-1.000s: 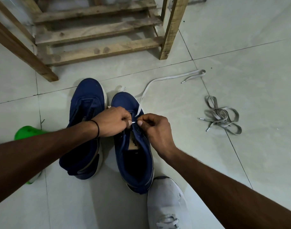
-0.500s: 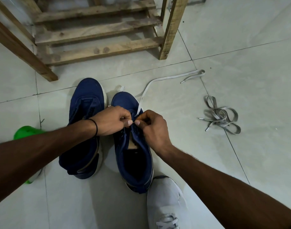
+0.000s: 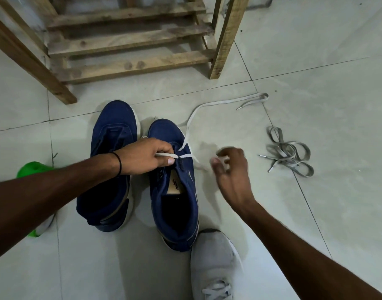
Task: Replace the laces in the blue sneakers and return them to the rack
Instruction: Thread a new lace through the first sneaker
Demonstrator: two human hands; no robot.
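Two blue sneakers stand side by side on the tiled floor, the left sneaker [image 3: 112, 131] and the right sneaker [image 3: 177, 213], toes pointing at the wooden rack [image 3: 129, 66]. My left hand [image 3: 142, 156] rests over the front eyelets of the right sneaker and pinches a white lace [image 3: 207, 105]. One strand crosses the eyelets and runs right to the fingertips of my right hand [image 3: 231, 169], which is blurred and curled beside the shoe. The lace's long end trails away over the floor toward the right.
A loose bundle of grey laces [image 3: 287, 152] lies on the floor to the right. A grey shoe [image 3: 214, 256] on a foot sits just behind the right sneaker. A green object [image 3: 32, 169] shows under my left forearm.
My right hand has swung away from the eyelets to the right, drawing a lace strand out with it. My left hand stays at the eyelets, now showing lace in its fingers.
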